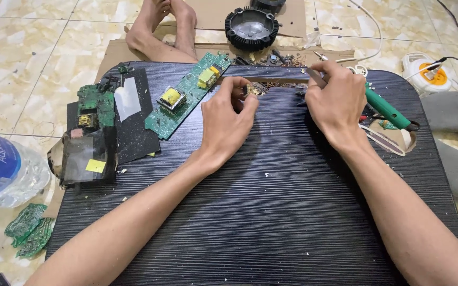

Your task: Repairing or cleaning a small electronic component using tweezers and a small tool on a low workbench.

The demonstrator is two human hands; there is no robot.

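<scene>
A small brownish component [248,89] sits pinched between the thumb and fingers of the left hand [223,124], held just above the far edge of a black ridged lap table [271,212], a little toward twelve o'clock from the table's centre. At three o'clock from it, the right hand [335,103] has its fingers closed around a slim metal tool [315,77], apparently tweezers, whose tip angles toward the part; whether the tip touches it cannot be told. The work appears to be at the stage of stripping or picking at a salvaged part, and the next move would call for a steady left-hand grip while the tool tip is guided onto the tiny piece without slipping.

Just beside the right hand, at three o'clock, a green-handled soldering iron [385,108] lies on the table edge. At ten o'clock from the left hand a long green circuit board [186,95] with yellow transformers rests diagonally. Farther out at nine o'clock lie a smaller green board [94,103] and torn black sheeting [88,153]. At twelve o'clock, on cardboard, sit a black finned housing [251,27] and another person's bare feet [165,26]. A plastic water bottle [3,169] stands at eight o'clock, on the tiled floor [33,58], with broken green board fragments [27,230] below it.
</scene>
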